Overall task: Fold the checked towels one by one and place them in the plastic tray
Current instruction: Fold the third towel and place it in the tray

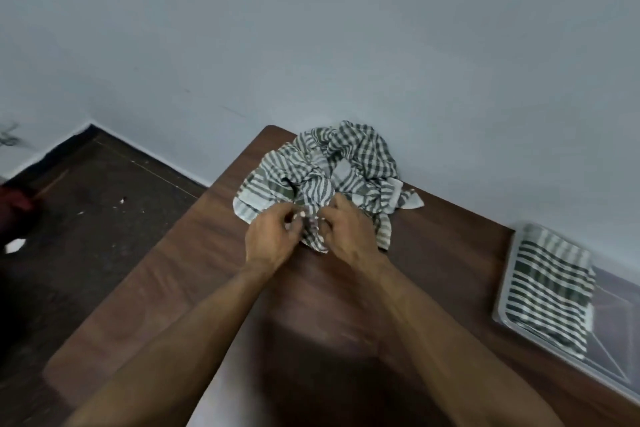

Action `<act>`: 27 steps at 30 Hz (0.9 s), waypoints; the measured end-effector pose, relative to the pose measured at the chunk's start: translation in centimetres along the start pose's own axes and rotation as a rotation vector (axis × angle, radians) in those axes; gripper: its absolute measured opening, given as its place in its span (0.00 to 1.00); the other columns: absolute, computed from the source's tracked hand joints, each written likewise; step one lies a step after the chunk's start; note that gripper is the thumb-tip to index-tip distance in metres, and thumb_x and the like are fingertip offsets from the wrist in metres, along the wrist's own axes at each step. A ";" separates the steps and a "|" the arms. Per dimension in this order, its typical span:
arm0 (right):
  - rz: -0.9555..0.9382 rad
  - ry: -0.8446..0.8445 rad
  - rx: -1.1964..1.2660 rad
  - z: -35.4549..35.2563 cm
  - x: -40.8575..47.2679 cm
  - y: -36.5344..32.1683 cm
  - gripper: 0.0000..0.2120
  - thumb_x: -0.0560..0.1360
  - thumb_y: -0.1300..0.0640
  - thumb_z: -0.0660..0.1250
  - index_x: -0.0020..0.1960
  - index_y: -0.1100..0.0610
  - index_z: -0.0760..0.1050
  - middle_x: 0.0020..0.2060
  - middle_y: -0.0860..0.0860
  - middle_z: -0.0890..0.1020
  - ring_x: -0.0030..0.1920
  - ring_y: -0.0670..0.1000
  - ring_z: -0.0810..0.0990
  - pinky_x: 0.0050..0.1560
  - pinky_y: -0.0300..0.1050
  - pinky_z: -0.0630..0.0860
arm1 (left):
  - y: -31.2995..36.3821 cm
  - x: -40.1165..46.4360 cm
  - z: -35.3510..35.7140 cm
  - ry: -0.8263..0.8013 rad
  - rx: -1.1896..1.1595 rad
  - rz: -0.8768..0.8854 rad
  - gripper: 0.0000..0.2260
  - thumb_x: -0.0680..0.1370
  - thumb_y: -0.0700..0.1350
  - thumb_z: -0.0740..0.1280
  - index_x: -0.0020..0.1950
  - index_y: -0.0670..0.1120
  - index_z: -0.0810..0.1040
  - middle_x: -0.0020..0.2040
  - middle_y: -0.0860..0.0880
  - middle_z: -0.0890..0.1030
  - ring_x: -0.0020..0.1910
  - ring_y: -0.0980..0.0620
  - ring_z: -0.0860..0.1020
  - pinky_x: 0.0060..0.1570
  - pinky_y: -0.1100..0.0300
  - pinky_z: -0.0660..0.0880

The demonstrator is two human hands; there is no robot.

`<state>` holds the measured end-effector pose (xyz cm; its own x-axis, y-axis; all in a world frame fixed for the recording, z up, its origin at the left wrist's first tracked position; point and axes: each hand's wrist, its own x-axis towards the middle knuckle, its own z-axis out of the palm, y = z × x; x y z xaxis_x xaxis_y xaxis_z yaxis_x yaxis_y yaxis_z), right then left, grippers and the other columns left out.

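at the near edge of the view two bare forearms reach forward over the brown wooden table (214,288), meeting at the middle. the left hand (270,239) has its fingers curled and pinches the near edge of a crumpled checked towel (313,218); the right hand (349,229), just beside it and almost touching, grips the same bunched edge with curled fingers and thumb. that gathered bit of cloth sits between the two hands, low over the tabletop; whether it is lifted clear cannot be told.

just beyond the hands lies the heap of unfolded checked towels (332,166), grey-green and white, rumpled and piled against the pale wall (346,28) at the far side of the table.

off to the right, well apart from the heap, a clear plastic tray (620,329) rests on the table beside the wall, with one folded checked towel (550,288) lying flat in its left part.

to the left, beyond the table edge, is dark floor (86,218) with a few white specks.
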<state>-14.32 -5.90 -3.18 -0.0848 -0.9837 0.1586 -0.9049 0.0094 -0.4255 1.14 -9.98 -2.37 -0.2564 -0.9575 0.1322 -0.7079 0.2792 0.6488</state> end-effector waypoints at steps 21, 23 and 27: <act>-0.307 0.283 0.332 -33.6 -0.6 -12.5 0.12 0.71 0.56 0.74 0.40 0.57 0.70 0.31 0.57 0.75 0.33 0.51 0.73 0.36 0.44 0.70 | 20.4 3.4 -29.8 0.245 -0.790 0.477 0.04 0.77 0.42 0.70 0.42 0.46 0.82 0.38 0.50 0.81 0.39 0.54 0.78 0.39 0.55 0.78; -0.257 0.232 0.168 -34.3 -2.6 -12.3 0.09 0.72 0.56 0.73 0.44 0.53 0.72 0.33 0.53 0.78 0.34 0.53 0.76 0.37 0.48 0.74 | 21.5 2.5 -31.0 0.278 -0.851 0.468 0.04 0.78 0.40 0.68 0.43 0.44 0.80 0.37 0.48 0.80 0.37 0.56 0.78 0.35 0.59 0.79; -0.202 0.280 0.075 -36.1 -6.7 -9.9 0.12 0.72 0.53 0.73 0.37 0.58 0.74 0.29 0.50 0.74 0.31 0.49 0.71 0.38 0.49 0.69 | 22.0 1.5 -32.6 0.317 -0.926 0.416 0.07 0.79 0.39 0.67 0.40 0.45 0.78 0.35 0.49 0.78 0.32 0.58 0.78 0.32 0.59 0.79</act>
<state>-19.80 7.12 32.14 -0.0277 -0.8771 0.4796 -0.8827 -0.2036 -0.4234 6.66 -7.67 36.49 -0.0858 -0.8118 0.5777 0.2070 0.5526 0.8073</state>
